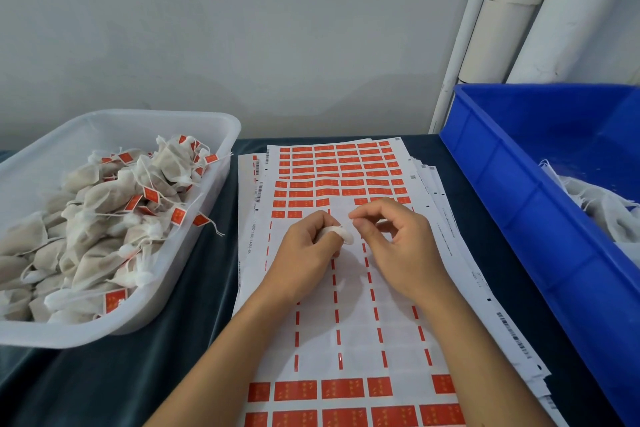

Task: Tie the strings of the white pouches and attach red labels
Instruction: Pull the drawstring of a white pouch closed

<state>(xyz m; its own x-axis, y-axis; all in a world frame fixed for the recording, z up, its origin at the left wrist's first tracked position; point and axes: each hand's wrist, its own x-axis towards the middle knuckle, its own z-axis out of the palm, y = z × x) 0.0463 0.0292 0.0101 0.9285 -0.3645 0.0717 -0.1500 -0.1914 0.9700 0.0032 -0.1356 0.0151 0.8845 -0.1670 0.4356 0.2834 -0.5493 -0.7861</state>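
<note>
while the left hand [304, 246] curls around a small white pouch [341, 235], gripping it so only its gathered top pokes out toward the right, the right hand [394, 239] sits just beside it with thumb and forefinger pressed together, seemingly pinching the pouch's string, though the string itself is too fine to make out; directly beneath both hands lies a stack of label sheets [346, 288] with red labels [341, 388] left at the near and far ends. well to the left of the grip a clear tub [194, 253] holds finished pouches [104, 218] with red tags, and to the right a blue bin [519, 204] holds more white pouches [602, 204]
</note>
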